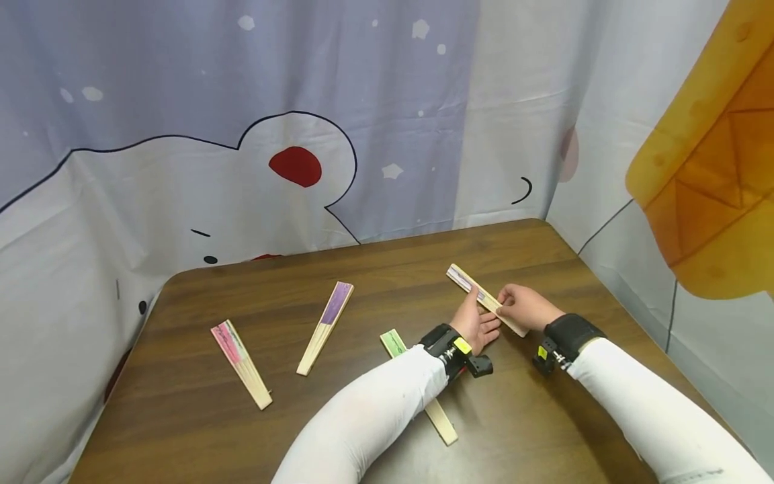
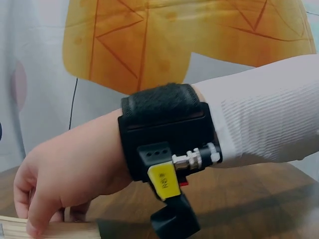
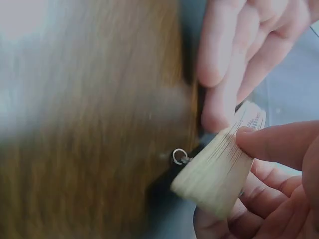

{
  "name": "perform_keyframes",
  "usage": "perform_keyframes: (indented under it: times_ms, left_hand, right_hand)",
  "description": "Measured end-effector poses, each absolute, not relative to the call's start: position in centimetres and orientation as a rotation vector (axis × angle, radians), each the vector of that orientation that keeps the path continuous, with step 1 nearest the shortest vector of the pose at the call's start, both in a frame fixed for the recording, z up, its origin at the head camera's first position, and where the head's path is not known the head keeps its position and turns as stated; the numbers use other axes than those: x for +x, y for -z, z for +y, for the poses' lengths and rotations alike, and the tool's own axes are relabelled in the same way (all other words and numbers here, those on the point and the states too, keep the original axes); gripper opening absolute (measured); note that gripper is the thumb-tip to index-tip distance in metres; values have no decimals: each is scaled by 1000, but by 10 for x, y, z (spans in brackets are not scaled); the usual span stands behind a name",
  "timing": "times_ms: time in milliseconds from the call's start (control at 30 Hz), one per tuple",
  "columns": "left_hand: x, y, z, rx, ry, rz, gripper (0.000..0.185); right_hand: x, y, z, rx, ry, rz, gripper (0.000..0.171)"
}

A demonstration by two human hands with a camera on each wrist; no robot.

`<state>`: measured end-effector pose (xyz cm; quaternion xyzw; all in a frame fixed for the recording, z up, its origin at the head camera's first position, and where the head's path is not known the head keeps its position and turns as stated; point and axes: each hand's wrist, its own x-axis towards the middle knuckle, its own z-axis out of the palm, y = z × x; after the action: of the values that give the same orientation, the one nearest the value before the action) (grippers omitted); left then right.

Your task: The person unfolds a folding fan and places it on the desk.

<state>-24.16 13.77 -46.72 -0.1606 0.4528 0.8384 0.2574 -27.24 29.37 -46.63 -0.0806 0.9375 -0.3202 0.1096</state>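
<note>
Dark brown wood grain ran across the tabletop (image 1: 544, 430) right under your white sleeves. Nearest you lay a green-topped folded fan (image 1: 394, 343), its middle hidden beneath your left forearm and its pale sticks showing again at the near end. Just beyond it, your left hand (image 1: 478, 323) rested palm-up with relaxed, straight fingers against a closed fan with a lilac edge (image 1: 468, 282), while your right hand (image 1: 521, 306) pinched the stick end of that same fan, thumb pressed on the pale bamboo (image 3: 219, 174). The fan lay slanted on the right half of the tabletop, its far tip pointing away from you.

Further left, well apart, lay a purple folded fan (image 1: 326, 326) and a pink folded fan (image 1: 238, 363), both flat on the wood.

Behind the tabletop hung a curtain (image 1: 242, 134) printed with a white cartoon shape and a red spot; an orange drape (image 1: 713, 161) hung at the right.

The right wrist view was blurred, so the small metal ring (image 3: 179, 156) at the fan's pivot was hard to make out. Your left-wrist view cut the fan off at the bottom corner.
</note>
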Motion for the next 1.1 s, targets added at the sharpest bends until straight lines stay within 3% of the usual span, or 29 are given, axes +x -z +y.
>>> perform_keyframes:
  times_ms: [133,433,733,1100]
  left_hand:
    - [-242,468,127,-402,-2272,1271,79]
    - [-235,461,81,-71,-2133,1733,41]
    - [-224,454,27,-53,-2322,1732,41]
    - [-189,437,-30,26,-2344,1940,38]
  right_hand:
    - [-272,467,286,-250,1050,2719,17]
    - [-268,462,249,-246,1359,2520,27]
    - [-252,460,198,-267,1852,2041,23]
    - [-215,449,138,-459,2124,1758,15]
